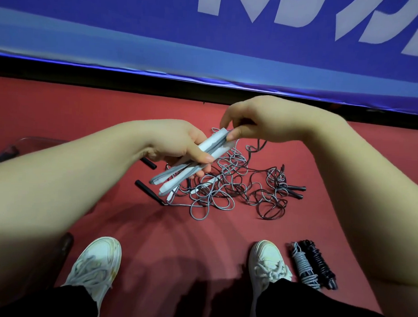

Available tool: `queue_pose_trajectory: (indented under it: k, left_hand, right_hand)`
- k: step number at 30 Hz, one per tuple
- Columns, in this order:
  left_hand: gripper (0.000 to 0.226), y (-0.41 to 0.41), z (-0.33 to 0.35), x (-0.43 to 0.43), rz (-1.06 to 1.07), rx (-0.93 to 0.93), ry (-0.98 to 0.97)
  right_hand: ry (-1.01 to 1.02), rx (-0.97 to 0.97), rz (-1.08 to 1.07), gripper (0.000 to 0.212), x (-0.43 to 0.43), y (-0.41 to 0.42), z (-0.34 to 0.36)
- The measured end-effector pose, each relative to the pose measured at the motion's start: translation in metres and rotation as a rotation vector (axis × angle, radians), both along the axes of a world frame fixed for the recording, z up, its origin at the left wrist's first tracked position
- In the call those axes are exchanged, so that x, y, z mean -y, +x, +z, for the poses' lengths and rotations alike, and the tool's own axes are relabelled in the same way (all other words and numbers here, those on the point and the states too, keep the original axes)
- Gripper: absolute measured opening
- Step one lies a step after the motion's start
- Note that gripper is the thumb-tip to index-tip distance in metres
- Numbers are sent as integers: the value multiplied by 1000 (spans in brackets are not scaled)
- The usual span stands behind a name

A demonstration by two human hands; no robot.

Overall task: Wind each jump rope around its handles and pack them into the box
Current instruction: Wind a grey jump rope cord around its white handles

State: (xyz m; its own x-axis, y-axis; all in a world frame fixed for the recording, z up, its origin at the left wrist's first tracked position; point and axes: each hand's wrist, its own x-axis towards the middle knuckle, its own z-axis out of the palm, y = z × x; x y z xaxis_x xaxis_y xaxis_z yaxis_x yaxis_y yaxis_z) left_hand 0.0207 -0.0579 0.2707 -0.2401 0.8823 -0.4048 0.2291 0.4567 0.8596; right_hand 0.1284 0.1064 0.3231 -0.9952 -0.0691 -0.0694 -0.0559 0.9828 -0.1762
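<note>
Gripping smooth white-grey handles [191,162], hands [177,143] pinching thin cord [255,145].

White-grey handles [176,179] paired aloft; tangled ropes [226,182] below; two bundles [305,265] wound.
</note>
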Motion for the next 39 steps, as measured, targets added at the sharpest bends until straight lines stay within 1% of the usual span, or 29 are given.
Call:
queue_pose_trajectory:
  k: [3,6,8,10,12,13,14,17,19,21,23,25,27,28,31,33,35,39]
  left_hand:
    - [6,-3,2,5,-110,-4,-48]
    - [13,-6,4,12,-188,50,-36]
    - [17,-8,8,17,-173,123,17]
    - [18,-10,15,22,-136,181,101]
    - [20,-9,23,24,-87,225,206]
    - [20,-10,27,24,-61,235,253]
    - [22,-11,30,24,-34,227,291]
    - [18,-20,35,23,97,175,332]
    - [5,-26,32,24,190,151,324]
    - [9,-30,28,23,266,142,312]
    - [6,-34,24,19,347,102,310]
    - [3,-42,18,17,432,0,307]
    - [3,-49,11,16,501,-128,288]
    - [5,-53,8,17,515,-222,264]
    - [22,-60,2,17,503,-630,122]
    - [24,-59,2,16,463,-832,61]
    - [19,-53,1,12,417,-992,24]
    - [7,-35,-5,5,302,-1291,54]
  right_hand:
    - [-36,-39,41,25,0,2,0]
    - [-93,-139,111,29,-6,2,-3]
    - [-145,-238,177,32,-7,0,-9]
    - [-177,-348,184,31,-4,-5,-20]
    - [-255,-462,124,29,2,-10,-37]
    - [-341,-488,61,25,8,-12,-46]
    - [-443,-483,-18,20,13,-13,-53]
    - [-698,-381,-203,28,18,-18,-64]
    - [-738,-321,-252,26,15,-19,-65]
    - [-708,-293,-263,26,17,-20,-65]
    - [-736,-284,-295,27,21,-21,-67]
    - [-836,-250,-352,30,24,-22,-66]
    - [-867,-196,-400,30,27,-23,-62]
    - [-847,-166,-414,30,31,-23,-59]
    - [-693,-97,-424,31,45,-23,-53]
    - [-670,-65,-424,32,54,-24,-48]
    - [-753,-8,-456,32,61,-25,-43]
    - [-1150,188,-554,26,63,-22,-26]
